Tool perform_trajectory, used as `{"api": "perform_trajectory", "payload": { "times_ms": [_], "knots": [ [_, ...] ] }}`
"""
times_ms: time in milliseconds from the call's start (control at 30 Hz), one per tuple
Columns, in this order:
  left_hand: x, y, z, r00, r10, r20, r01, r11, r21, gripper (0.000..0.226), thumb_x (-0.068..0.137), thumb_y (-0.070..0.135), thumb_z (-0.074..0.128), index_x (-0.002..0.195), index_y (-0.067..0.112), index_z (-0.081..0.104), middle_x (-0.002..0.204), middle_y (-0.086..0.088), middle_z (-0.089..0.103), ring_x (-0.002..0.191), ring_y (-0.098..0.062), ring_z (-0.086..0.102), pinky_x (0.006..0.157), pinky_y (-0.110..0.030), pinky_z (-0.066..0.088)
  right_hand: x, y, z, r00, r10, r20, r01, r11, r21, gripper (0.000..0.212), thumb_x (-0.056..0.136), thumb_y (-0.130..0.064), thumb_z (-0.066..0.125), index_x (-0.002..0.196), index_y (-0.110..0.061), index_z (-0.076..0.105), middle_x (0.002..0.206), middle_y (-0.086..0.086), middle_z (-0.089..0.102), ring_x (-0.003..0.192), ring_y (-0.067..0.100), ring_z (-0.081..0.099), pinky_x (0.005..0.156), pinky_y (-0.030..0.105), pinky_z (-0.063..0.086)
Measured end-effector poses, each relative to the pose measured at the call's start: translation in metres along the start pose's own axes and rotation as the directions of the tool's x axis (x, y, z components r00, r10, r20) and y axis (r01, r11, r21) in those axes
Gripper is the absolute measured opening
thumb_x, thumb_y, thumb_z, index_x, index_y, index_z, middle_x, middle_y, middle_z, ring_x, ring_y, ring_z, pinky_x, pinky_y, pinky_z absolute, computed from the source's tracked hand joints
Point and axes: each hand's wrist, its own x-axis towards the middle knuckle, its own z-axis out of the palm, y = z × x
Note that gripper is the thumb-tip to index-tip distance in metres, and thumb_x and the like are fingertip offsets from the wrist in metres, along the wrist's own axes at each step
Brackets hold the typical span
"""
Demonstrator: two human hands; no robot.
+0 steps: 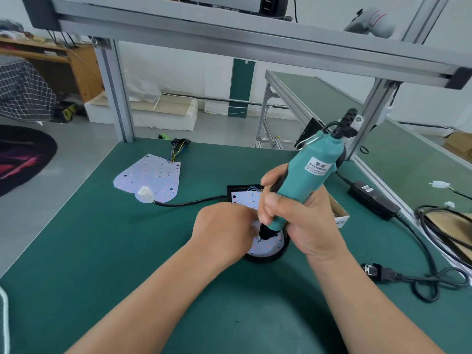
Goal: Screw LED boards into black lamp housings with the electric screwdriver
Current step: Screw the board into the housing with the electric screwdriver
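Observation:
A black lamp housing (270, 258) lies on the green mat with a white LED board (268, 245) seated in it. My right hand (301, 221) grips a teal electric screwdriver (309, 172), tilted, its bit down on the board near a small screw (259, 240). My left hand (224, 231) rests on the housing's left side with fingers curled at the bit tip; what they pinch is hidden. A second, loose LED board (148, 178) with coloured wires lies to the far left.
A white connector (146, 194) on a black cable (189, 201) sits on the loose board. A small cardboard box (341, 213) stands behind my right hand. A black power adapter (373, 200), plug (375, 270) and coiled cables lie right. Aluminium frame posts (116, 93) rise behind.

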Motion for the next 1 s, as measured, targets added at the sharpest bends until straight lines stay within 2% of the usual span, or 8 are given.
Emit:
{"api": "perform_trajectory", "payload": {
  "times_ms": [100,200,300,367,500,600,800,1000],
  "knots": [
    [-0.001,0.001,0.0,0.999,-0.029,-0.022,0.029,0.999,-0.026,0.037,0.093,0.032,0.05,0.056,0.034,0.047,0.059,0.006,0.051,0.052,-0.008,0.042,0.048,-0.029,0.023,-0.003,-0.002,0.004,0.999,-0.023,0.048,0.023,1.0,-0.011,0.028,0.084,0.002,0.063,0.105,-0.016,0.067,0.064,0.009,0.06,0.054,0.028,0.055,0.064,0.034,0.049],
    [0.0,0.0,-0.002,0.999,-0.028,0.031,0.029,0.998,-0.05,0.037,0.091,0.032,0.05,0.067,0.059,0.054,0.061,0.008,0.052,0.055,-0.01,0.047,0.049,-0.029,0.024,-0.002,-0.009,0.006,0.995,-0.081,0.056,0.077,0.995,0.067,0.028,0.082,0.001,0.062,0.106,-0.014,0.066,0.064,0.008,0.057,0.054,0.028,0.055,0.063,0.036,0.047],
    [0.0,-0.005,0.002,1.0,-0.018,-0.004,0.017,0.986,-0.163,0.022,0.09,0.046,0.056,0.106,0.061,0.061,0.084,0.012,0.064,0.089,-0.018,0.066,0.058,-0.029,0.03,0.003,-0.014,0.002,0.995,-0.063,-0.075,0.081,0.963,0.257,0.022,0.085,-0.004,0.059,0.104,-0.013,0.065,0.064,0.005,0.051,0.053,0.024,0.052,0.061,0.035,0.046],
    [-0.001,-0.011,0.005,0.997,-0.073,-0.038,0.06,0.96,-0.273,0.043,0.089,0.057,0.063,0.131,0.049,0.057,0.098,0.013,0.068,0.104,-0.018,0.066,0.069,-0.031,0.037,0.005,-0.015,-0.005,0.974,0.032,-0.222,0.055,0.925,0.376,0.016,0.088,-0.008,0.057,0.1,-0.015,0.065,0.064,0.001,0.047,0.053,0.019,0.048,0.057,0.03,0.045],
    [0.003,-0.027,0.001,0.96,-0.254,-0.12,0.184,0.891,-0.415,0.049,0.095,0.056,0.06,0.134,0.031,0.046,0.08,0.009,0.064,0.089,-0.022,0.067,0.074,-0.037,0.05,0.01,-0.012,-0.025,0.86,0.203,-0.469,0.091,0.842,0.531,0.012,0.099,-0.016,0.048,0.096,-0.017,0.06,0.066,-0.005,0.042,0.055,0.011,0.045,0.054,0.024,0.044],
    [0.006,-0.036,-0.003,0.943,-0.332,-0.024,0.298,0.872,-0.388,0.058,0.1,0.057,0.055,0.144,0.02,0.045,0.093,0.004,0.07,0.097,-0.026,0.068,0.078,-0.038,0.049,0.012,-0.008,-0.035,0.793,0.266,-0.548,0.131,0.804,0.58,0.014,0.101,-0.015,0.047,0.094,-0.015,0.059,0.067,-0.005,0.043,0.056,0.01,0.045,0.055,0.023,0.044],
    [0.003,-0.034,-0.007,0.946,-0.311,0.089,0.321,0.868,-0.378,0.019,0.093,0.029,0.053,0.107,0.016,0.054,0.088,0.0,0.066,0.086,-0.026,0.066,0.071,-0.036,0.049,0.013,0.001,-0.038,0.764,0.312,-0.565,0.104,0.804,0.585,0.008,0.097,-0.014,0.054,0.093,-0.016,0.06,0.068,-0.004,0.045,0.057,0.011,0.047,0.055,0.023,0.046],
    [-0.006,-0.046,-0.017,0.954,-0.268,0.131,0.298,0.871,-0.39,0.036,0.086,0.031,0.057,0.121,0.02,0.056,0.084,0.003,0.069,0.082,-0.02,0.069,0.074,-0.039,0.058,0.013,0.005,-0.035,0.75,0.365,-0.552,0.06,0.793,0.606,0.004,0.093,-0.014,0.061,0.091,-0.014,0.064,0.07,-0.002,0.047,0.057,0.012,0.047,0.053,0.024,0.047]
  ]
}}
